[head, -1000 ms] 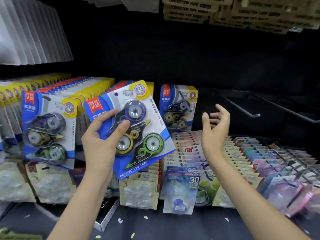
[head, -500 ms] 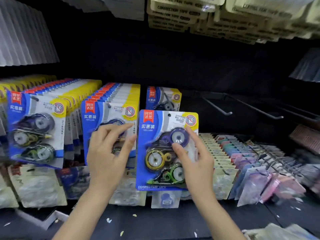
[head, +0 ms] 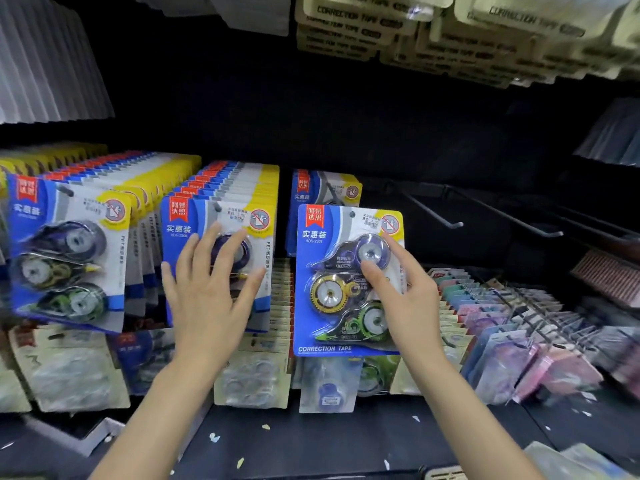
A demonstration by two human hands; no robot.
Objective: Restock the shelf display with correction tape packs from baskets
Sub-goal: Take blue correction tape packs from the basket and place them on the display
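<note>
A blue correction tape pack with purple, yellow and green dispensers is upright in my right hand, thumb on its front and fingers at its right edge. It sits in front of a peg holding one matching pack. My left hand lies flat, fingers spread, on the front pack of the full middle row. Another full row hangs at the left.
Two bare metal pegs jut out right of the held pack. Lower pegs carry beige packs and pastel packs. More beige packs hang overhead. The dark shelf floor has paper scraps.
A second ago my left hand held a tilted pack; that pack now hangs at the front of the middle row with the hand flat on it. My right hand, empty then, grips another pack.
</note>
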